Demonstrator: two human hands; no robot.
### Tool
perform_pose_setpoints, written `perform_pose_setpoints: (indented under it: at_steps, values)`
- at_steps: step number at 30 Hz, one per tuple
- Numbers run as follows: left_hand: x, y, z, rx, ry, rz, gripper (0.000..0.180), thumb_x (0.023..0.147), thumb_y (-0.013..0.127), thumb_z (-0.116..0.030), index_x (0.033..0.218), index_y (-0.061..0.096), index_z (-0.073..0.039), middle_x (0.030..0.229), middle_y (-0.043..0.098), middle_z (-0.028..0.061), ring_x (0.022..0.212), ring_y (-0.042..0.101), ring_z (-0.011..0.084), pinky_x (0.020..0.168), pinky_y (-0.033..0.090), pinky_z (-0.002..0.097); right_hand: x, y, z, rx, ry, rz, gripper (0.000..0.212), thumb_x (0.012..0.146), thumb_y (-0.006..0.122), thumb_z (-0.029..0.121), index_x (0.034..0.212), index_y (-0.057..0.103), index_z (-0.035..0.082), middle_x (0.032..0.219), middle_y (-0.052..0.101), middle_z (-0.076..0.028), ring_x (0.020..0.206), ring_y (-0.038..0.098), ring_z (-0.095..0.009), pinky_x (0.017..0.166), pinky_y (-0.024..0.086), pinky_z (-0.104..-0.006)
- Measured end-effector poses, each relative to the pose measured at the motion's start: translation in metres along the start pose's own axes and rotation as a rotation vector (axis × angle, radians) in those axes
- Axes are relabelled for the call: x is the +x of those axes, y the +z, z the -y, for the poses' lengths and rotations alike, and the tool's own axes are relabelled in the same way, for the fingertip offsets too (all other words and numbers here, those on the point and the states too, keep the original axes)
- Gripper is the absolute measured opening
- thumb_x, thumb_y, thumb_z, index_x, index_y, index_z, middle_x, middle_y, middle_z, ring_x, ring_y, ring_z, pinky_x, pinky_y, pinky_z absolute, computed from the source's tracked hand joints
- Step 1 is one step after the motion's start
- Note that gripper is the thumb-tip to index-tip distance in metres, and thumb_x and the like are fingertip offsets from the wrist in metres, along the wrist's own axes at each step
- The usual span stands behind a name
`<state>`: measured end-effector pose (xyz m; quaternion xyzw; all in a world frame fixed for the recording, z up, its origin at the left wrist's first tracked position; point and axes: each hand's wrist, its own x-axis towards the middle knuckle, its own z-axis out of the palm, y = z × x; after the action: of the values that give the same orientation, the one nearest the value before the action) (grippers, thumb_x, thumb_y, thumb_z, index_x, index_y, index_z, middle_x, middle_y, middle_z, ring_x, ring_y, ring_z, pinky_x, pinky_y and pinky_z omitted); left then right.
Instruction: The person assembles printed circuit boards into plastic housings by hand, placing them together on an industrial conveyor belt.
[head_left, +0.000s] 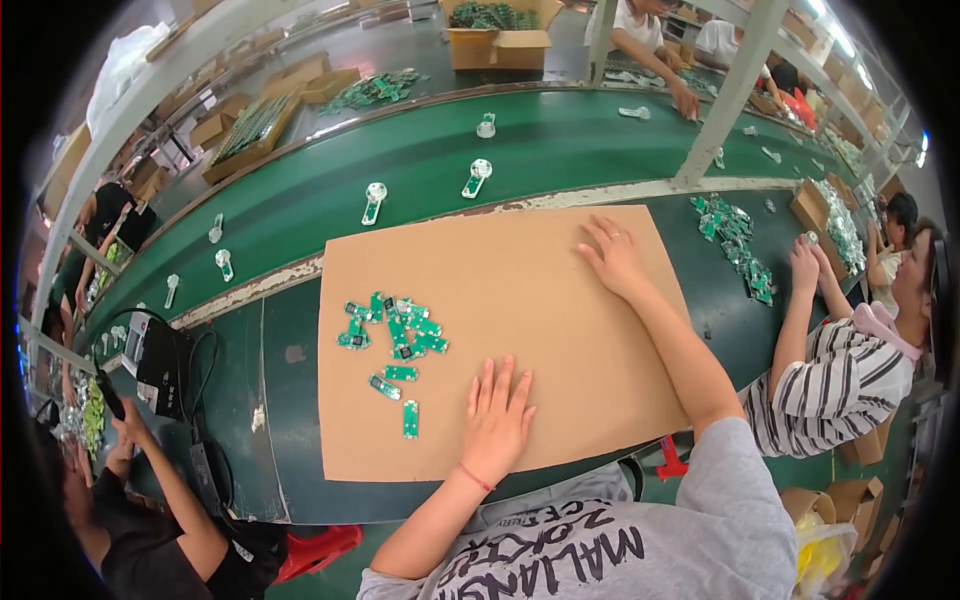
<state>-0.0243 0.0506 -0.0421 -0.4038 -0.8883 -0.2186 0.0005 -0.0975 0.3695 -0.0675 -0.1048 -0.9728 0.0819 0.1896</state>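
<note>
A flat cardboard sheet (pixel 560 330) lies on the dark green table in front of me. Flat on its near middle part rests my left hand (pixel 498 412), fingers stretched out and holding nothing. My right hand (pixel 613 258) lies near the sheet's far right corner, its fingers apart and nothing in them. On the sheet's left half is a loose pile of small green circuit boards (pixel 405 325), some with black square parts. Three boards lie apart at the pile's near side, the lowest single board (pixel 411 419) closest to my left hand. Neither hand touches the boards.
Beyond the sheet runs a green conveyor belt (pixel 430 150) carrying white round-headed pieces (pixel 478 178) with green boards. More boards (pixel 735 240) are heaped at right, beside a co-worker in a striped shirt (pixel 840 365). A black box (pixel 165 365) with cables stands left, near another person.
</note>
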Motion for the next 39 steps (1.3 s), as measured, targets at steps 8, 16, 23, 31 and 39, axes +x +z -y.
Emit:
perform_pose_setpoints:
  at_steps: [8,16,23,31,39]
  values:
    - [-0.012,0.016,0.015,-0.073,0.013,-0.097,0.046,0.075,0.056,-0.022,0.118,0.048,-0.007,0.129,0.037,0.0136,0.126,0.027,0.0328,0.101,0.025,0.045,-0.001,-0.012,0.026,0.067,-0.047,-0.035,0.033,0.08,0.056,0.015,0.11,0.055,0.001,0.121,0.049,-0.019,0.112,0.046,-0.034,0.096,0.035,-0.0425]
    - [-0.015,0.017,0.007,-0.174,0.024,-0.142,0.045,0.08,0.056,-0.024,0.12,0.046,-0.005,0.137,0.029,0.0147,0.13,0.02,0.0331,0.105,0.021,0.0444,-0.007,-0.013,0.008,0.12,-0.025,0.058,0.036,0.089,0.047,0.02,0.121,0.047,0.003,0.131,0.04,-0.016,0.121,0.036,-0.031,0.102,0.027,-0.0391]
    - [-0.01,0.012,0.01,-0.182,0.026,-0.14,0.049,0.079,0.058,-0.021,0.124,0.042,-0.007,0.137,0.029,0.0129,0.129,0.022,0.0335,0.103,0.024,0.0451,-0.001,-0.014,0.011,0.107,-0.005,0.07,0.036,0.09,0.046,0.02,0.122,0.046,0.003,0.133,0.039,-0.015,0.123,0.034,-0.03,0.102,0.026,-0.0387]
    - [-0.01,0.009,0.012,-0.143,0.053,-0.128,0.053,0.08,0.057,-0.021,0.127,0.039,-0.007,0.139,0.027,0.0127,0.13,0.021,0.0337,0.104,0.023,0.045,-0.003,-0.018,0.017,0.135,0.006,0.042,0.036,0.089,0.047,0.018,0.121,0.047,0.002,0.132,0.039,-0.015,0.12,0.037,-0.032,0.1,0.03,-0.0393]
    - [-0.012,0.014,0.009,-0.101,0.062,-0.091,0.051,0.083,0.054,-0.024,0.129,0.039,-0.009,0.139,0.027,0.0111,0.129,0.021,0.0324,0.104,0.022,0.0445,-0.01,-0.019,0.013,0.219,0.066,0.03,0.036,0.084,0.053,0.014,0.118,0.049,0.001,0.132,0.039,-0.015,0.122,0.035,-0.033,0.101,0.028,-0.0402]
